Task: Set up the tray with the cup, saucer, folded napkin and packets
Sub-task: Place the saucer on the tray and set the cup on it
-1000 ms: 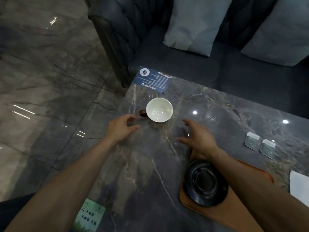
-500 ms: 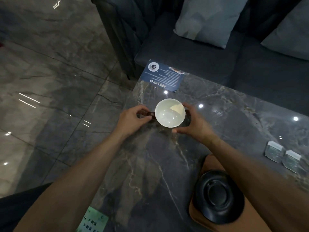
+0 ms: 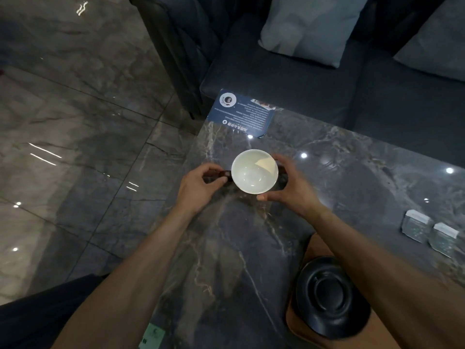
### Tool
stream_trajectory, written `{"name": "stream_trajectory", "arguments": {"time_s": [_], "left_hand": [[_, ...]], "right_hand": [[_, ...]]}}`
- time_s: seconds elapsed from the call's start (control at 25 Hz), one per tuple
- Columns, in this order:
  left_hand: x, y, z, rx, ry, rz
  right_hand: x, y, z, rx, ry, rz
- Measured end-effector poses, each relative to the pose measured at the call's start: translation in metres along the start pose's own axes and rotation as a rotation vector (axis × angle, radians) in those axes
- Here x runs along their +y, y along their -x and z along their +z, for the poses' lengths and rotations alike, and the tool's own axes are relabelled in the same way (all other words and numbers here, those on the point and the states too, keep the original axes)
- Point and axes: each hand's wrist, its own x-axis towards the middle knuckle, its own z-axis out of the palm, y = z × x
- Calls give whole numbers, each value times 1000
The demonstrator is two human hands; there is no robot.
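A dark sofa [image 3: 289, 79] with pale cushions [image 3: 312, 26] fills the far side, and the grey marble table [image 3: 251, 248] stands against its front, with polished floor tiles [image 3: 75, 122] to the left.

On the near right part of the table lies the brown tray [image 3: 372, 333], partly cut off by the lower edge and crossed by the right forearm. The black saucer [image 3: 329, 295] sits flat on the tray's left end.

A blue printed card [image 3: 241, 114] lies at the table's far left corner.

The cup [image 3: 254, 171] stands upright on the table well beyond the tray, its white inside open to the camera. Its dark handle sticks out to the left, so the cup's long line runs left to right across the table.

The left hand [image 3: 198, 187] is at the handle side, thumb and forefinger curled and pinching the handle. The right hand [image 3: 289, 187] cups the opposite side, fingers curved round the far right wall and thumb low against the near right wall. The cup therefore sits between the two hands, rim clear of both.

Two small clear packets [image 3: 427, 233] with white tops lie side by side near the right edge, well apart from the cup and beyond the tray.

A green label [image 3: 153, 336] shows at the table's near edge.
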Motion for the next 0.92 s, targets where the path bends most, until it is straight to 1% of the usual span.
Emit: {"name": "stream_trajectory", "arguments": {"time_s": [0.12, 0.32, 0.48, 0.6, 0.68, 0.92], "left_hand": [[4, 6, 4, 9, 19, -16], [13, 25, 9, 9, 20, 48], [21, 48, 22, -2, 40, 74], [29, 70, 36, -46, 70, 79], [31, 86, 46, -81, 45, 70], [42, 130, 78, -215, 17, 100]], "right_hand": [[-1, 8, -2, 9, -12, 8], [-3, 33, -11, 39, -5, -12], [-3, 69, -20, 107, 23, -31], [2, 104, -29, 155, 41, -47], [6, 129, -36, 183, 59, -49], [31, 203, -51, 234, 81, 48]]}}
